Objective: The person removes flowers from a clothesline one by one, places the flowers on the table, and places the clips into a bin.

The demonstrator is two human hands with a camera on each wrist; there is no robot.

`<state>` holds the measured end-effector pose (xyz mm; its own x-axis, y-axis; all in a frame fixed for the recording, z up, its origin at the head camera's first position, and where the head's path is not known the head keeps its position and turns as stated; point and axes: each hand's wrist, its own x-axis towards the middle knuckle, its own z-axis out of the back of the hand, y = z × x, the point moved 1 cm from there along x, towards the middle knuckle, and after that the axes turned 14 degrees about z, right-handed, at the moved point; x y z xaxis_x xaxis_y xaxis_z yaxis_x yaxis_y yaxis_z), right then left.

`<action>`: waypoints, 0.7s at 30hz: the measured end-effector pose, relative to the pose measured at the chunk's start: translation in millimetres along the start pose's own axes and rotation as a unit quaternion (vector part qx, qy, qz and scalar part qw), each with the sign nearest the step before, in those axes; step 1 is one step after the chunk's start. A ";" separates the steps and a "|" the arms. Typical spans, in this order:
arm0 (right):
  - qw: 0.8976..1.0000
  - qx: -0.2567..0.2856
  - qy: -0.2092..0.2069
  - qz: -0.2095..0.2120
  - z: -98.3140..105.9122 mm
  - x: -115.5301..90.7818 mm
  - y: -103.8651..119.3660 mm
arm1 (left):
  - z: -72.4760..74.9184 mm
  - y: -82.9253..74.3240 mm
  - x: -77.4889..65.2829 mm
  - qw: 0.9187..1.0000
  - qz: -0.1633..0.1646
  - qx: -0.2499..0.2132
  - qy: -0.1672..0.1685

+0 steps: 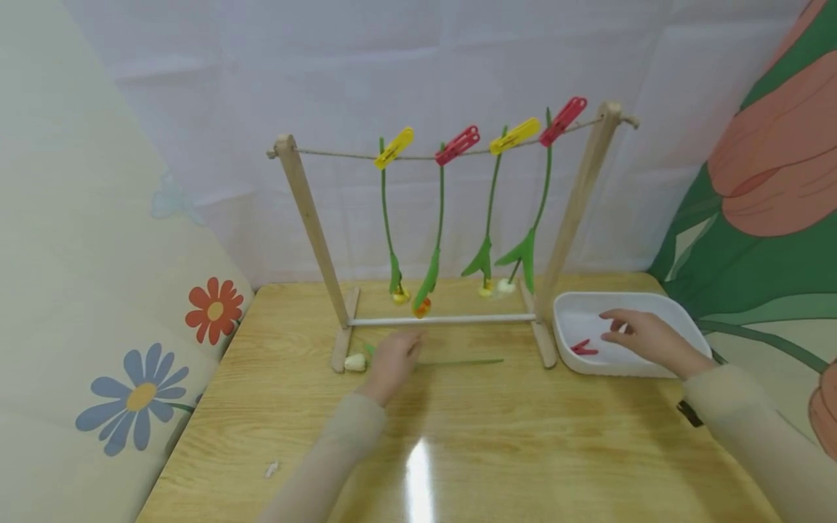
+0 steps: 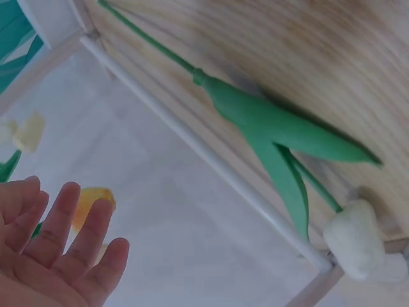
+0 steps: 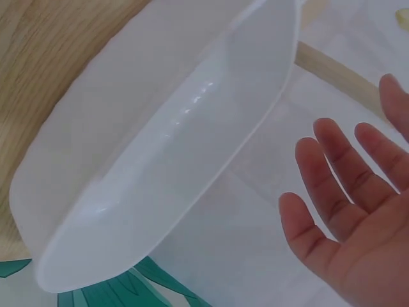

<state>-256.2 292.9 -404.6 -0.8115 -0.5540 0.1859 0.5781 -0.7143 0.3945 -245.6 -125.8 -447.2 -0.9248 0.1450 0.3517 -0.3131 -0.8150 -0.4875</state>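
Note:
My left hand (image 1: pixel 392 361) hovers over an artificial white tulip (image 1: pixel 355 362) that lies on the wooden table. In the left wrist view its fingers (image 2: pixel 89 240) are loosely spread and hold nothing; the tulip's green leaves (image 2: pixel 255 121) lie apart from them. Over the white plastic basin (image 1: pixel 611 297) is my right hand (image 1: pixel 644 338), its fingers relaxed with nothing in them. A red clothespin (image 1: pixel 584 349) lies inside the basin, to the left of that hand. The right wrist view shows the basin's side (image 3: pixel 96 121) and the spread fingers (image 3: pixel 319 173).
A wooden frame (image 1: pixel 307 218) carries a string (image 1: pixel 340 154). Several tulips hang from it upside down, held by yellow clothespins (image 1: pixel 395 148) and red clothespins (image 1: pixel 458 145). A white rod (image 1: pixel 451 319) joins the frame's feet. A small white scrap (image 1: pixel 272 468) and a black object (image 1: pixel 689 413) are on the table.

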 end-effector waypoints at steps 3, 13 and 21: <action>1.000 -0.009 -0.021 0.011 2.3 -0.6 8.7 | 8.3 0.4 0.2 1.000 0.017 -0.010 -0.003; 0.993 -0.042 -0.088 0.070 8.4 -0.5 31.3 | 27.0 1.5 2.2 0.997 0.076 -0.023 0.021; 0.988 -0.051 -0.119 0.085 12.3 -0.7 41.4 | 39.9 1.2 2.2 0.996 0.079 -0.051 -0.002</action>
<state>-232.7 269.0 -377.3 -0.6920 -0.5627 0.4522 0.7037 -0.6654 0.2489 -239.4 -148.8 -415.1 -0.9634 0.0174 0.2675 -0.1846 -0.7668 -0.6148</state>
